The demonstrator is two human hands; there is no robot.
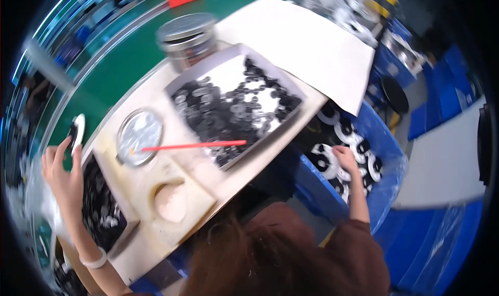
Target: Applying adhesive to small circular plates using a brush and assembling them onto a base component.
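Note:
My left hand (65,179) reaches out at the far left, over the green belt. Its thumb and fingertip are at the lower end of a small oval part (78,131), white with a black face, and seem to pinch it. On the right, my right hand (346,159) is down in a blue bin (391,156) lined with plastic. Its fingers are closed at the edge of a white ring-like part with a black centre (323,160). Several similar white and black parts (374,167) lie around it; motion blur hides the exact grip.
A shallow box (283,78) of small black rings stands on the pale table, a red stick (208,145) across its near corner. Nearby are a round metal lid (140,136), a metal can (188,39), a cream block with a hollow (169,200) and a box of black pieces (125,213).

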